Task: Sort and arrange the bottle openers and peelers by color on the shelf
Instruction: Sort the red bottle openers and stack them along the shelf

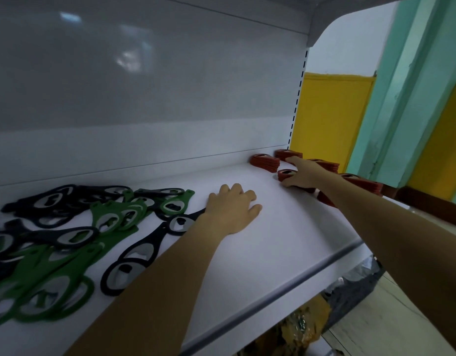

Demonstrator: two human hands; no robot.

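Roughly speaking, the sorting is half done, judging by how things lie. At the far left of the shelf sits an unsorted heap: black bottle openers tangled with green bottle openers, many overlapping. I see nothing I can call a peeler.

Just right of the heap, the left hand rests palm down on the shelf with its fingers loosely bent and nothing in them. A black opener's handle runs up to its wrist; whether they touch I cannot tell.

At the far right, red bottle openers stand in neat low stacks near the back panel. The right hand lies over one of them with fingers spread nearly straight and thumb at the stack's near edge, pressing rather than lifting.

The step in hand looks like squaring up that red stack. To do it well, press lightly from above and nudge the edges flush without knocking the neighbouring stacks. Then take one colour at a time from the heap, lifting top pieces first so tangled handles do not drag others off the near edge.
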